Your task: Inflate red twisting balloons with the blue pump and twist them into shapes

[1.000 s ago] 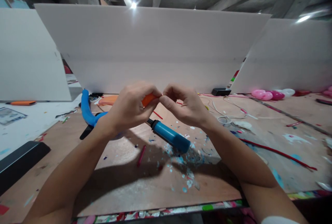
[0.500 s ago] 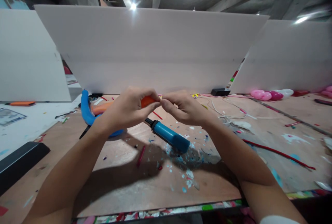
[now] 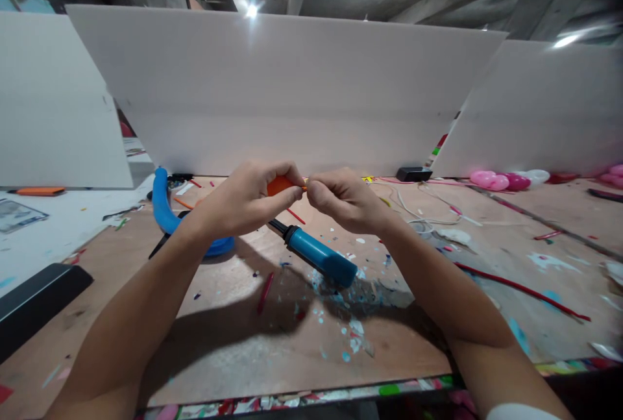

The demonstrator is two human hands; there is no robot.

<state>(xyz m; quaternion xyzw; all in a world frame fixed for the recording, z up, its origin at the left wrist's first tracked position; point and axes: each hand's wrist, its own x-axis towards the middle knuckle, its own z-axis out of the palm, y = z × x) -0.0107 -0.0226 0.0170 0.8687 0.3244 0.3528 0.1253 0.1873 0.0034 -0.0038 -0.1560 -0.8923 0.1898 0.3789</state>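
One printed sheet (image 3: pixel 20 214): far left, on the white surface (image 3: pixel 73 232); its markings too small to read.
Orange item (image 3: pixel 39 191): dark left tip, lying just behind the sheet, near the foot of a white panel (image 3: pixel 58 102).
Black bar (image 3: pixel 43 306): near left corner, cut off by the edge of view.
Blue balloon (image 3: pixel 163 202): long, curved, plump; on the wooden surface (image 3: pixel 302 374), partly behind the left forearm.
Left hand (image 3: pixel 253 196): raised over the wooden surface; thumb and forefinger bent round the orange balloon, the space between them filled by it.
Red stick (image 3: pixel 265 292): on the wooden surface, nearer the wearer than the hands.
Orange balloon (image 3: pixel 278 185): rounded part inside the left hand's curl, thin end crossing the small gap to the right fingertips; the rest hidden by the hand.
Blue pump (image 3: pixel 321 256): lying below the hands, black nozzle end toward the left hand; lettering, if any, not legible.
Right hand (image 3: pixel 348 199): fingers curled, thumb against forefinger, pinching the balloon's thin end.
Black box (image 3: pixel 413 174): at the foot of the middle panel (image 3: pixel 302 95).
Pink balloons (image 3: pixel 489 178): bunched at the back right.
Red strip (image 3: pixel 523 290): slantwise, right of the right forearm.
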